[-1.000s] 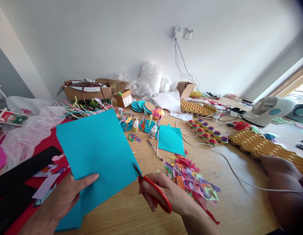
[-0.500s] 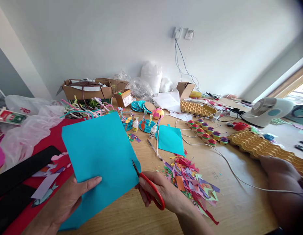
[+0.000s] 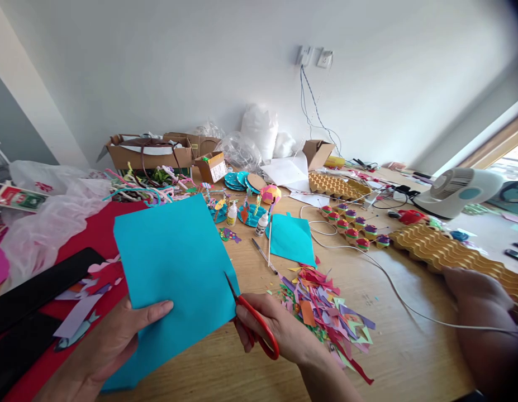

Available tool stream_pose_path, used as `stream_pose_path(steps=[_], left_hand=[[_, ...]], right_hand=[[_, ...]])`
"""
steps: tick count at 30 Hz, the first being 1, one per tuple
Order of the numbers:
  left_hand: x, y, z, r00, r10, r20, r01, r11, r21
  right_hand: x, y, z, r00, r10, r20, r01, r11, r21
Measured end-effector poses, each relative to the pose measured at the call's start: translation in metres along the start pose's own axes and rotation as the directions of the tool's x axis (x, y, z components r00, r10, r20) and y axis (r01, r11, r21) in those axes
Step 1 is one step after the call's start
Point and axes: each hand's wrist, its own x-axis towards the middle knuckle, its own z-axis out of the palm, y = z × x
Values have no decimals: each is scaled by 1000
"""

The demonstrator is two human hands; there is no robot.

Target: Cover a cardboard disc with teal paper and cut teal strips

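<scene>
A large sheet of turquoise paper (image 3: 175, 257) is gripped at its lower left by my left hand (image 3: 124, 329), thumb on top and fingers hidden beneath. My right hand (image 3: 267, 324) holds red-handled scissors (image 3: 267, 343) through the loops. The scissors' dark blade lies over the sheet's right edge; whether the lower blade is under the paper is hidden. Another turquoise piece (image 3: 290, 237) lies on the table beyond my right hand. Beside that hand spreads a pile of coloured paper scraps (image 3: 317, 307).
Two glue bottles (image 3: 262, 223) and a pen (image 3: 265, 255) stand and lie ahead. Egg-carton trays (image 3: 455, 257), painted carton cups (image 3: 351, 226), a white cable (image 3: 388, 279) and a fan (image 3: 455, 190) are rightward. Another person's arm (image 3: 480, 312) rests at right. Plastic bags (image 3: 44, 223) lie left.
The turquoise sheet's upper left corner has shifted slightly right and its tilt has changed a little. My right hand and the scissors have moved only slightly left.
</scene>
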Motion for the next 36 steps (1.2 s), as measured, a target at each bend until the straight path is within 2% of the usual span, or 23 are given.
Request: stream_pose_path(steps=[4, 11, 14, 21, 27, 36], left_hand=[[0, 1, 0, 999, -28, -22, 27, 999, -21], [1, 2, -2, 998, -63, -6, 62, 997, -51], [1, 3, -2, 998, -60, -4, 60, 998, -32], [1, -1, 1, 999, -44, -7, 44, 999, -3], [-2, -1, 1, 1000, 0, -8, 1, 1000, 13], [-1, -1, 3, 998, -55, 11, 55, 998, -6]], right_hand=[[1, -2, 2, 1000, -14, -23, 14, 1000, -11], [1, 4, 0, 998, -41, 44, 37, 995, 98], [0, 4, 0, 998, -39, 49, 34, 995, 91], [1, 2, 8, 996, -14, -83, 11, 999, -45], [2, 1, 13, 989, -3, -151, -3, 999, -43], [4, 5, 19, 977, -13, -213, -1, 998, -67]])
